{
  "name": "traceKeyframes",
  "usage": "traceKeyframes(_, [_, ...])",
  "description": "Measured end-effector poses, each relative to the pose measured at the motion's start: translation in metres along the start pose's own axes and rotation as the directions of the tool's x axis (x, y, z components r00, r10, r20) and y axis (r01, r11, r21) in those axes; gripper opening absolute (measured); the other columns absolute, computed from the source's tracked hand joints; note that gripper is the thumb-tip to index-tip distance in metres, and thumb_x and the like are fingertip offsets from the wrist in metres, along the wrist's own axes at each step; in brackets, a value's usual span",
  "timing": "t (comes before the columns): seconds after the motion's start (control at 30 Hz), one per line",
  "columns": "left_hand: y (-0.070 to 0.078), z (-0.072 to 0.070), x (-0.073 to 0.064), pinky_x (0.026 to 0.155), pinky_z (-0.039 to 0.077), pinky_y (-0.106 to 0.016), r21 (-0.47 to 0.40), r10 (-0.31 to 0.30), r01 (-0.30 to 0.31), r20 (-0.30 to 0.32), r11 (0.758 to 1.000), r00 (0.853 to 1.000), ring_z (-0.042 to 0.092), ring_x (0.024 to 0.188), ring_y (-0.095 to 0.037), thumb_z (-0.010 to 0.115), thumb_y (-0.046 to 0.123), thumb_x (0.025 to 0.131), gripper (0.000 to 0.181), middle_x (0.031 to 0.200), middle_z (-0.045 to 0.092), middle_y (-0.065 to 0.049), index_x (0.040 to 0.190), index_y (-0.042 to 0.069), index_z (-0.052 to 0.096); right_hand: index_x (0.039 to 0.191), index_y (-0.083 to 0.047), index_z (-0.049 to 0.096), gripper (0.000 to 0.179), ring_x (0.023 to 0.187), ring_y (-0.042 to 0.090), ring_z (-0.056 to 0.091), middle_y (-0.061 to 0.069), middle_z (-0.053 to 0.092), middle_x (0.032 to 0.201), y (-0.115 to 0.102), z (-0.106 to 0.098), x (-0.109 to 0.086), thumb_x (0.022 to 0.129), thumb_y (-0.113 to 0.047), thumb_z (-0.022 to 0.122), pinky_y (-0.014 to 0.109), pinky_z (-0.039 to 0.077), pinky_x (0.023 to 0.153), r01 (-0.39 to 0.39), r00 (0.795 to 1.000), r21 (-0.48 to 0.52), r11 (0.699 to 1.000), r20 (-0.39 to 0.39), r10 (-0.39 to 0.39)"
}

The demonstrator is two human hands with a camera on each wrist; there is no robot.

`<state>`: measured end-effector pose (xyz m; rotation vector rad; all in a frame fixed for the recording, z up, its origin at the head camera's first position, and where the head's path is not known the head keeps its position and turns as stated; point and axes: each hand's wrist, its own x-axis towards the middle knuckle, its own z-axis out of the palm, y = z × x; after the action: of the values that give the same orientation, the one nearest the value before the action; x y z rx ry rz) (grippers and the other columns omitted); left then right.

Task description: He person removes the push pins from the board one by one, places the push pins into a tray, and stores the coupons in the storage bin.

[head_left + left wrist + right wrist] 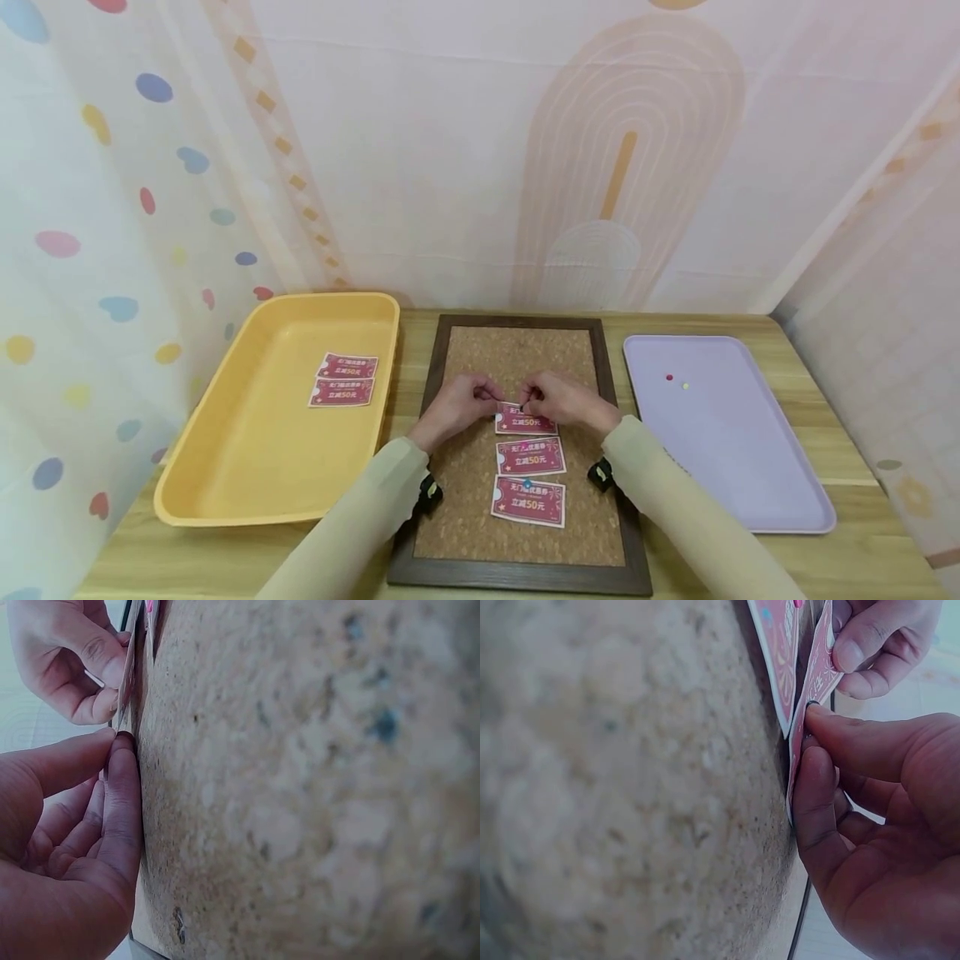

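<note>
A red printed coupon (527, 422) lies uppermost in a column on a framed cork board (457, 533). My left hand (463, 402) pinches its upper left corner between thumb and index finger. At the coupon's top edge, my right hand (558, 398) pinches a small black pushpin (813, 706), mostly covered by the fingertips. In the right wrist view the coupon (821, 667) is tilted off the cork. Below it on the board are a middle coupon (531, 457) with a pink pin (524, 446) and a lower coupon (528, 502) with a blue pin (528, 483).
To the left stands a yellow tray (270, 467) with raised walls, holding two more coupons (342, 392). A flat lilac tray (750, 450) lies to the right, with a red pin (670, 377) and a pale yellow pin (686, 386). A curtain (450, 167) hangs behind the wooden table (840, 425).
</note>
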<state>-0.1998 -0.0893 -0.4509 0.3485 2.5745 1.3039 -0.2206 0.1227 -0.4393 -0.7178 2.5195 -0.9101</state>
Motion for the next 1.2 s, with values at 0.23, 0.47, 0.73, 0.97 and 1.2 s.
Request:
traceKeyframes(0.23, [0.0023,0.0033,0.0008,0.072,0.050,-0.028,-0.003,0.016,-0.016,0.008,1.000,1.000,0.063,0.077,-0.012,0.073,0.005,0.092,0.005,0.086,0.072,-0.001,0.097,0.005,0.075,0.088,-0.008,0.067,0.010,0.066,0.009,0.053,-0.001,0.061,0.077,0.0048,-0.0017,-0.0028,0.096,-0.002,0.068,0.026,0.043,0.062,0.022,1.000,0.003,1.000,-0.004,-0.022])
traceKeyframes(0.47, [0.0023,0.0033,0.0021,0.071,0.050,-0.028,0.007,0.007,-0.007,0.002,1.000,1.000,0.063,0.076,-0.010,0.074,0.007,0.092,0.006,0.085,0.073,-0.001,0.097,0.005,0.076,0.090,-0.006,0.068,0.006,0.066,0.009,0.054,-0.002,0.062,0.077,0.0042,-0.0014,-0.0037,0.094,-0.004,0.070,0.026,0.044,0.062,0.017,1.000,-0.001,1.000,-0.020,-0.017])
traceKeyframes(0.73, [0.0017,0.0035,0.0019,0.069,0.050,-0.027,0.006,0.005,-0.005,0.008,1.000,1.000,0.063,0.074,-0.010,0.075,0.007,0.092,0.005,0.084,0.073,-0.001,0.097,0.004,0.076,0.088,-0.009,0.068,0.009,0.065,0.009,0.054,-0.003,0.061,0.076,0.0029,-0.0001,-0.0036,0.095,-0.003,0.069,0.026,0.043,0.060,-0.002,1.000,0.023,1.000,-0.015,0.002])
traceKeyframes(0.97, [0.0021,0.0027,0.0019,0.070,0.050,-0.027,0.000,-0.004,0.004,0.016,1.000,1.000,0.063,0.075,-0.011,0.074,0.007,0.093,0.006,0.084,0.073,-0.001,0.097,0.004,0.075,0.086,-0.009,0.067,0.012,0.064,0.010,0.053,-0.002,0.061,0.076,0.0014,-0.0005,-0.0034,0.096,-0.002,0.067,0.026,0.043,0.060,-0.014,1.000,0.033,0.999,-0.003,0.014])
traceKeyframes(1.2, [-0.0007,0.0002,0.0012,0.071,0.050,-0.029,0.015,0.007,-0.007,0.010,1.000,1.000,0.062,0.076,-0.011,0.074,0.006,0.092,0.005,0.085,0.072,-0.001,0.097,0.005,0.076,0.086,-0.010,0.067,0.012,0.065,0.009,0.052,-0.003,0.060,0.075,0.0019,-0.0003,-0.0003,0.097,-0.004,0.069,0.026,0.042,0.061,0.020,1.000,0.000,1.000,-0.006,-0.020])
